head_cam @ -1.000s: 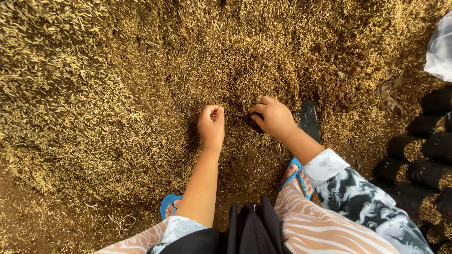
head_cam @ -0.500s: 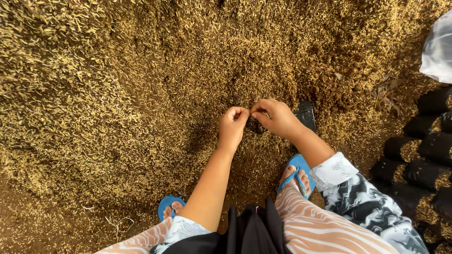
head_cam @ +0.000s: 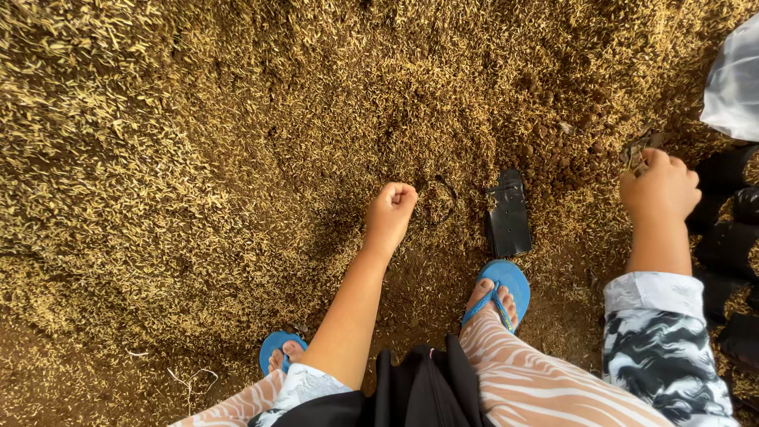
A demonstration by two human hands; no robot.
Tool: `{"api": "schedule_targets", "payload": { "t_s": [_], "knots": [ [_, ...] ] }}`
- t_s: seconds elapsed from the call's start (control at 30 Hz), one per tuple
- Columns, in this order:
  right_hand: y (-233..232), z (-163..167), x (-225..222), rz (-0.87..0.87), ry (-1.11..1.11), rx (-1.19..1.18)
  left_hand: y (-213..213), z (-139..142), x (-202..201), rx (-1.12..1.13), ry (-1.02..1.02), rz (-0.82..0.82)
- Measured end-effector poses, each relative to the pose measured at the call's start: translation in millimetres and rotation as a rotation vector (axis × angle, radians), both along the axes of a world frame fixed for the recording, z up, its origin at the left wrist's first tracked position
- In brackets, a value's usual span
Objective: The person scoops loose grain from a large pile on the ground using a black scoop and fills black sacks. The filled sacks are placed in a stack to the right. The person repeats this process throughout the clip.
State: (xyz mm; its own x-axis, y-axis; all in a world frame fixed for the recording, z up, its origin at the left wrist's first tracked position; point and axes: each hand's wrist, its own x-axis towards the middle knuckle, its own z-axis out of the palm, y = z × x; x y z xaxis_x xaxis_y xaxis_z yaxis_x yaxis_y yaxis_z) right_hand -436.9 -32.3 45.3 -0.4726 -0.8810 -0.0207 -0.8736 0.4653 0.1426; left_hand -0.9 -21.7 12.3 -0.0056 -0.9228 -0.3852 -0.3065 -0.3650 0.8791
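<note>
My left hand (head_cam: 390, 210) is curled into a fist low over the heap of golden husks (head_cam: 198, 158). Just to its right a thin black curved rim (head_cam: 451, 198) shows in the husks; I cannot tell whether my fingers grip it. A flat black plastic bag (head_cam: 507, 215) lies further right, above my right foot. My right hand (head_cam: 661, 188) is out at the right, also closed in a fist, beside a row of filled black bags (head_cam: 723, 237). Nothing clearly shows inside it.
I squat with blue flip-flops (head_cam: 500, 289) on husk-strewn soil. The husk heap fills the left and top. A clear plastic sheet or sack (head_cam: 735, 79) sits at the upper right, above the filled black bags. Small clods lie near the top right of the heap.
My hands were together over the dark spot in the husks. The right hand has swung away to the right toward the filled bags, while the left stays by the black rim.
</note>
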Motion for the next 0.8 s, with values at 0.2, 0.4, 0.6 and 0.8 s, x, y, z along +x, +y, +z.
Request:
{"api": "schedule_targets", "payload": {
  "t_s": [0.2,0.4,0.6,0.8],
  "knots": [
    [-52.5,-3.1,116.8,0.424,-0.552,-0.179,3.8,17.1,-8.5,0.05,-0.34,-0.126],
    [-80.4,1.3,259.1,0.868,-0.633,-0.105,4.0,15.5,-7.1,0.028,-0.446,-0.158],
    [-98.2,-15.4,279.3,0.868,-0.422,0.14,10.1,3.9,-3.6,-0.032,-0.44,-0.173],
    [-92.2,-31.6,248.2,0.757,-0.661,0.065,9.1,4.8,-5.2,0.043,-0.432,-0.197]
  ]
}}
